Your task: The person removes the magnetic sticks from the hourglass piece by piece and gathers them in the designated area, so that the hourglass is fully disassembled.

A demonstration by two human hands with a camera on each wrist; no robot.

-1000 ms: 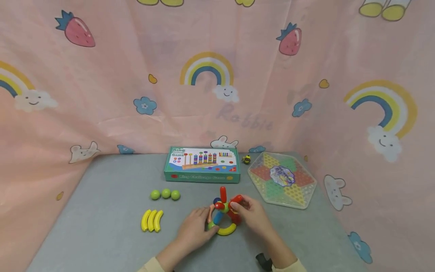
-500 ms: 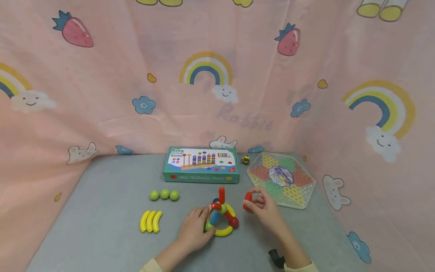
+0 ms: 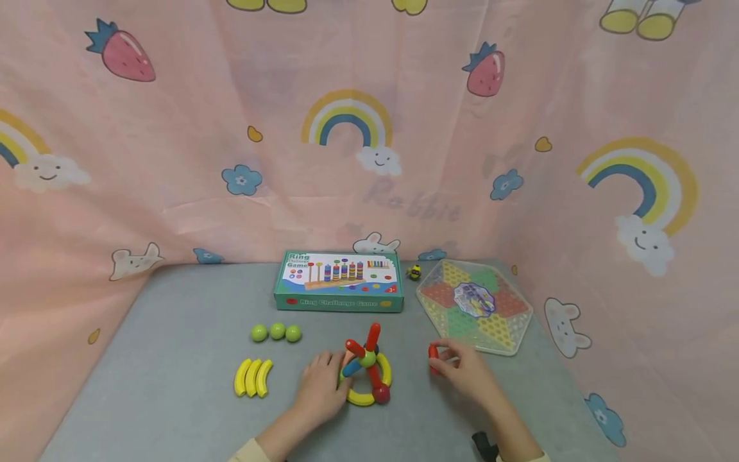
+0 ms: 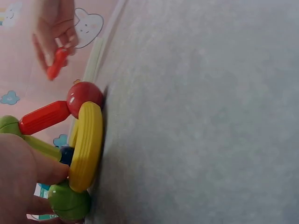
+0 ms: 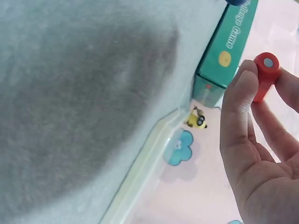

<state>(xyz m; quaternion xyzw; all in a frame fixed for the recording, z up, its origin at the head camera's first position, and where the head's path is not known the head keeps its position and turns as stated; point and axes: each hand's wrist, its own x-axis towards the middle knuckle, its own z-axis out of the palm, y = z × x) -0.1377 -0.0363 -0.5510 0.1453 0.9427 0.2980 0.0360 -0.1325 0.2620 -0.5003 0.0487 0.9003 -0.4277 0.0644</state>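
My left hand (image 3: 321, 388) grips the left side of a magnetic stick-and-ball structure (image 3: 381, 393). In the left wrist view its thumb presses near the green ball (image 4: 70, 201), where a curved yellow stick (image 4: 87, 147) meets it. The ring has curved yellow and peach sticks, with a dark red ball (image 4: 85, 99) at one joint. Straight red and blue sticks meet at a green ball (image 3: 367, 359) on top. To the right, my right hand (image 3: 469, 372) pinches a loose red stick (image 5: 267, 77) between thumb and fingers, a silvery disc showing on its end.
Several things lie around: green balls (image 3: 278, 331) and curved yellow sticks (image 3: 253, 377) at left, a Ring Challenge Game box (image 3: 339, 301) behind, a small bee figure (image 3: 414, 273), and a hexagonal Chinese checkers board (image 3: 508, 327) at back right. A patterned pink cloth hangs behind the grey table.
My right hand has pulled the red stick off the structure and carried it right, lowering it. My left hand has turned the structure and shifted it slightly left.
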